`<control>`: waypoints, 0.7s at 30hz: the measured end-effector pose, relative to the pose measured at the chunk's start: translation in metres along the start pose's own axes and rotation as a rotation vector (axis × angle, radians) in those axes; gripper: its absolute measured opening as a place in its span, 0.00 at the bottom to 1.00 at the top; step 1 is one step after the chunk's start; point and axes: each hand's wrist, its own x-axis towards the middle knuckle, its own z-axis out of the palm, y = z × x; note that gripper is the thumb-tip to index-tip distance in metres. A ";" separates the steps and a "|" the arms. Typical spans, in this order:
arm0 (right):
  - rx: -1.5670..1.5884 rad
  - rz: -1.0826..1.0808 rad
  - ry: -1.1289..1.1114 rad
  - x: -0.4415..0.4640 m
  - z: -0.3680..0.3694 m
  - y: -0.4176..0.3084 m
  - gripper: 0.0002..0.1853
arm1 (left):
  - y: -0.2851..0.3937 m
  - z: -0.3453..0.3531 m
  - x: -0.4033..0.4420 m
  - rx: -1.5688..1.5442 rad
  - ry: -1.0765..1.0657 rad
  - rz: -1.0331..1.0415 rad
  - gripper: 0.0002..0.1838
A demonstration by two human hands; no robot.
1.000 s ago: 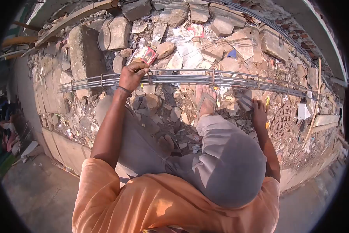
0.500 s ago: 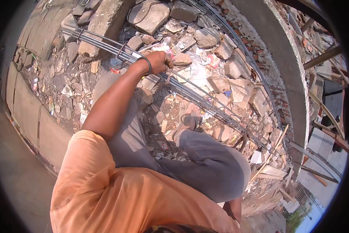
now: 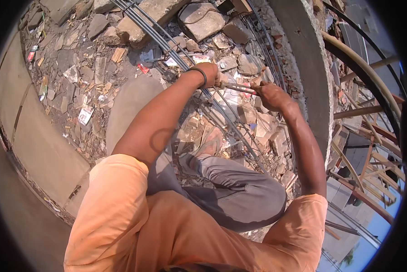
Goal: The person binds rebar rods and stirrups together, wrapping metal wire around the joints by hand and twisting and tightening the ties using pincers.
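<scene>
Apart from wall edge (image 3: 308, 68), right hand (image 3: 272, 96) holding tool (image 3: 239, 87)

The shirt (image 3: 181, 226) is plain orange, paler where sunlit; the trousers (image 3: 239, 192) are plain grey. A wristband (image 3: 203, 76) is black. The metal rods (image 3: 154, 32) look steel-grey, and the tool (image 3: 235, 87) is dull grey-brown with a reddish end. Rubble (image 3: 203, 20) mixes tan and grey, a packet (image 3: 85, 115) is white with reddish print, and the sky (image 3: 378, 231) is blue.
</scene>
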 end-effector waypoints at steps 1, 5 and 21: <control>-0.026 0.002 -0.027 0.002 -0.003 -0.002 0.27 | 0.003 -0.002 -0.004 -0.018 0.014 0.006 0.17; -0.104 -0.057 0.027 0.004 -0.006 -0.001 0.28 | 0.008 0.000 0.001 0.063 0.036 -0.055 0.14; 0.640 0.099 1.149 -0.023 -0.041 0.015 0.42 | 0.061 -0.001 0.028 -0.700 -0.070 0.132 0.19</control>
